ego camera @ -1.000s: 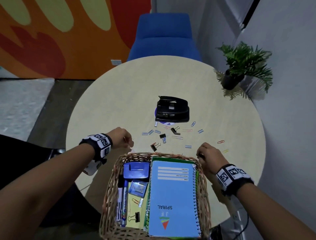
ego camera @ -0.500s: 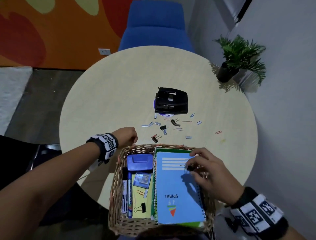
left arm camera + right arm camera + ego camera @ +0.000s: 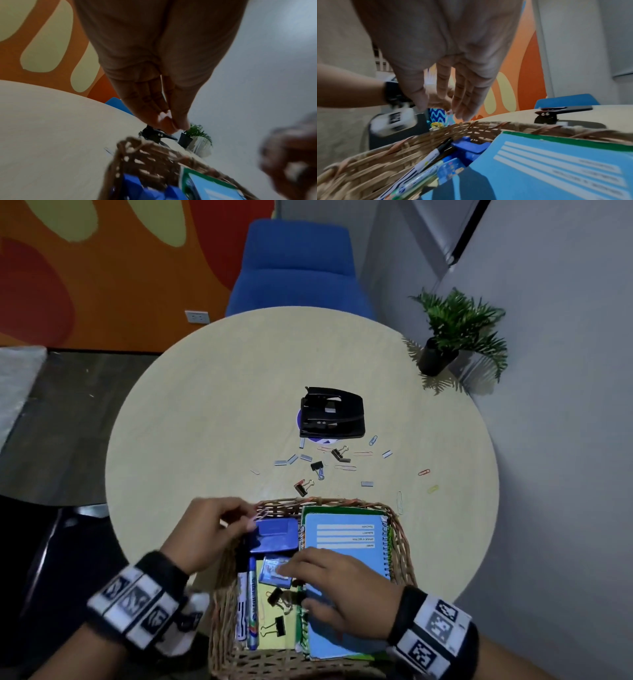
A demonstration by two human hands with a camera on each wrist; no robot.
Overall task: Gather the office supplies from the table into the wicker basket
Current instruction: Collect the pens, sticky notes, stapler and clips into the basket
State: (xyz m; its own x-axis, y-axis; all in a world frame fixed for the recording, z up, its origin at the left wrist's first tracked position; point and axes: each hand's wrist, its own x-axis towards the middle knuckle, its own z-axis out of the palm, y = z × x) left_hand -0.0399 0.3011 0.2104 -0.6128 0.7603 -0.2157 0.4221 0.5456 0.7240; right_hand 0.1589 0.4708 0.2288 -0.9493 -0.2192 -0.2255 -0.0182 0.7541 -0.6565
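Note:
The wicker basket point(image 3: 401, 537) stands at the table's near edge and holds a blue spiral notebook point(image 3: 346, 539), a blue stapler point(image 3: 275, 534), markers point(image 3: 251, 604) and binder clips point(image 3: 275, 626). My left hand point(image 3: 248, 518) hovers over the basket's far left corner. In the left wrist view its fingertips point(image 3: 171, 125) pinch a thin paper clip point(image 3: 162, 86). My right hand point(image 3: 298, 580) is over the middle of the basket with straight, spread fingers point(image 3: 462, 108) and holds nothing. On the table beyond lie a black hole punch point(image 3: 331, 413), a binder clip point(image 3: 303, 487), paper clips point(image 3: 424, 472) and staple strips point(image 3: 367, 483).
The round pale table point(image 3: 205, 405) carries a small potted plant point(image 3: 452, 337) at its far right, against the wall. A blue chair point(image 3: 298, 268) stands behind the table. The loose small items lie between the hole punch and the basket.
My right hand came from the table's edge into the basket and opened there. My left hand moved from the table to above the basket's far left corner, fingers still pinched.

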